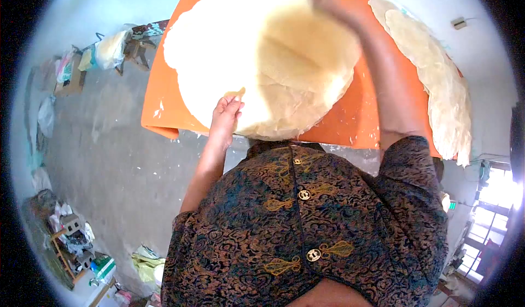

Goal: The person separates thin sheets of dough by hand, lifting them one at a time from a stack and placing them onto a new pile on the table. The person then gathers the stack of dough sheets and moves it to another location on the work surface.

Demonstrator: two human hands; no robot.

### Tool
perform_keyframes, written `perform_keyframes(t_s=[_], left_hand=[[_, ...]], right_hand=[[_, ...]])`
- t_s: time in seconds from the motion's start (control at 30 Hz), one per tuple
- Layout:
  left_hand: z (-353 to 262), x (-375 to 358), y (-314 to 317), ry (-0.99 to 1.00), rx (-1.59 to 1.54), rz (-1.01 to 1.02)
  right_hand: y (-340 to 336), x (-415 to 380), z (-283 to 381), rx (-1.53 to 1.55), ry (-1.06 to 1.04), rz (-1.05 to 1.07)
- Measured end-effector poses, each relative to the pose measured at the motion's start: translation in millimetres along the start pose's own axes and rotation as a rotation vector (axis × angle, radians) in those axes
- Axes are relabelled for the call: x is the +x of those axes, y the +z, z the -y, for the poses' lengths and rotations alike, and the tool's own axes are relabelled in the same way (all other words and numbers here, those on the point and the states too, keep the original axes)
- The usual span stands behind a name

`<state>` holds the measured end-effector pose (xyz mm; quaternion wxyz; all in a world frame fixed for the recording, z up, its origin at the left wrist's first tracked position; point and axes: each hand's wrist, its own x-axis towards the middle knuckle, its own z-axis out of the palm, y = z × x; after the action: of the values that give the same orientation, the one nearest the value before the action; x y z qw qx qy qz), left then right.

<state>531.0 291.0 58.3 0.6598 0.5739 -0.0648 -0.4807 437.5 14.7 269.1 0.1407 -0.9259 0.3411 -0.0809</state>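
Large, thin, pale round sheets [306,96] lie in a layered pile on an orange cloth [164,107], their left side washed out by bright light. At the pile's near left edge, my left hand [226,115] is closed in a pinch, and a small yellowish piece of thin sheet [239,92] sticks out past the fingertips. My right hand [324,1] reaches over the far side of the pile, its fingers smeared by motion. A shadow falls across the sheets below my right arm.
More thin sheets [432,66] hang along the right edge of the orange surface. Bags [112,50] and a wooden stool [139,52] stand along the left wall. Grey floor [120,137] with white flecks spreads at left. Concrete blocks [70,225] and more bags sit lower left.
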Motion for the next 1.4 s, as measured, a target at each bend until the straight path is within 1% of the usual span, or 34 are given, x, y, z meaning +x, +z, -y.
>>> perform_keyframes(t_s=[0.07, 0.1, 0.17, 0.23, 0.27, 0.3, 0.33, 0.37, 0.4, 0.43, 0.47, 0.5, 0.53, 0.63, 0.73, 0.83, 1.03, 1.17, 1.27, 1.33, 1.37, 1.4], left_hand=[[1, 0, 2, 0.001, 0.000, -0.004], [-1, 0, 4, -0.009, -0.001, -0.021], [-5, 0, 6, -0.011, -0.021, -0.043], [-8, 2, 10, 0.003, -0.057, -0.058], [-12, 2, 14, 0.005, -0.053, -0.055], [-17, 1, 21, 0.005, -0.047, -0.048], [-19, 3, 29, 0.002, -0.039, -0.039], [-17, 7, 36, -0.041, -0.123, 0.032], [-14, 12, 43, -0.085, -0.208, 0.101], [-11, 16, 51, -0.130, -0.297, 0.165], [-7, 18, 59, -0.155, -0.332, 0.165], [-1, 20, 69, -0.180, -0.367, 0.162], [3, 22, 76, -0.204, -0.399, 0.158], [15, 31, 88, -0.200, -0.410, 0.106], [15, 34, 101, -0.195, -0.360, -0.021], [20, 45, 107, -0.255, -0.337, 0.008], [25, 48, 121, -0.271, -0.382, -0.102], [18, 45, 130, -0.274, -0.370, -0.086], [23, 50, 129, -0.261, -0.343, -0.100], [31, 57, 126, -0.215, -0.342, -0.089], [32, 60, 123, -0.237, -0.378, -0.033], [31, 59, 122, -0.257, -0.413, 0.023]], right_hand=[[-47, 11, 1, -0.239, -0.209, -0.520], [-72, -5, 28, -0.270, -0.094, -0.538], [-75, -16, 47, -0.350, -0.128, -0.626], [-41, -8, 37, -0.397, -0.232, -0.588], [-19, 1, 26, -0.413, -0.272, -0.439], [20, 8, 1, -0.515, -0.388, -0.441], [57, 13, -23, -0.548, -0.438, -0.494], [88, 9, -44, -0.537, -0.435, -0.447], [105, -6, -52, -0.546, -0.347, -0.218], [117, -30, -55, -0.533, -0.296, -0.083], [134, -48, -66, -0.492, -0.314, 0.000], [151, -62, -78, -0.400, -0.340, 0.038], [158, -75, -83, -0.341, -0.321, 0.055], [166, -89, -95, -0.276, -0.362, 0.035], [173, -95, -107, -0.178, -0.417, -0.053], [170, -101, -111, -0.117, -0.448, -0.062], [174, -107, -117, -0.097, -0.481, -0.062], [177, -112, -121, -0.061, -0.508, -0.111], [165, -119, -112, 0.002, -0.491, -0.210], [157, -123, -107, -0.023, -0.457, -0.180], [154, -119, -104, -0.037, -0.450, -0.172], [159, -111, -105, 0.026, -0.457, -0.137]])
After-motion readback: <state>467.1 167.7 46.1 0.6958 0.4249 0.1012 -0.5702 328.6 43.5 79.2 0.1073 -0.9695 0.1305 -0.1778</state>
